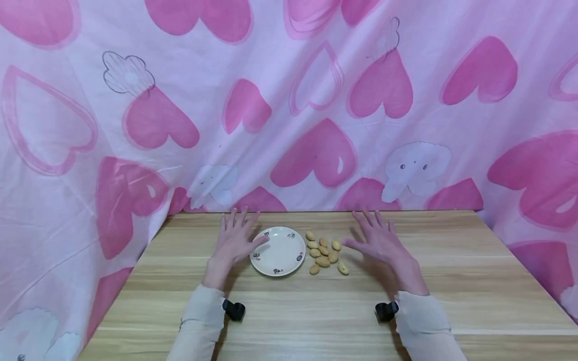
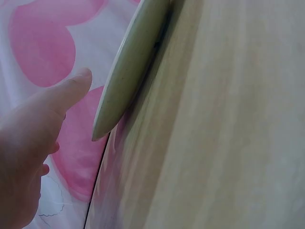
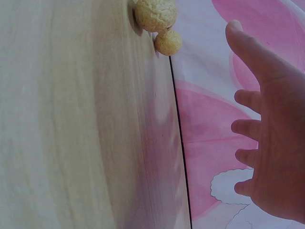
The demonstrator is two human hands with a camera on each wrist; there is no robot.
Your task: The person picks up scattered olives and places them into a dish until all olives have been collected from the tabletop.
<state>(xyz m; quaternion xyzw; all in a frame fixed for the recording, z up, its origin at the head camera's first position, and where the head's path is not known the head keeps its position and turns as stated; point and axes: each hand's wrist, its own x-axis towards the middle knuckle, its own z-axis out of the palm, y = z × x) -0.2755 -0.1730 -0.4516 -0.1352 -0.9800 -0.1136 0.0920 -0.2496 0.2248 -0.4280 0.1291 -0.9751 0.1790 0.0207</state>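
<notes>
A smooth, slightly creased pink-and-white cloth [image 1: 316,100], printed with hearts and puffy white animal figures, hangs behind the far edge of one wooden table [image 1: 311,316], whose pale, streaky grain runs from side to side. Two light sleeves come in across the table's near edge. The left hand [image 1: 234,241] hovers by the plate's left side, fingers straight and fanned apart, thumb reaching over the rim; it grasps nothing. The right hand [image 1: 379,241] mirrors it to the right of the nuts — all five digits spread and released, thumb pointing toward the pile without touching.

One round, glossy white plate [image 1: 277,250] lies toward the far edge, a little left of the table's middle; five small dark-and-red motifs dot its inner border, and the left wrist view shows its wall curving up from the wood. Two black wrist devices [image 1: 235,310] sit at the cuffs, one per arm.

Smallest are the nuts [image 1: 322,261], oval and tan with rough, netted shells, loosely clustered just right of the plate — I count ten, though some crowd together and their kind is hard to tell.
</notes>
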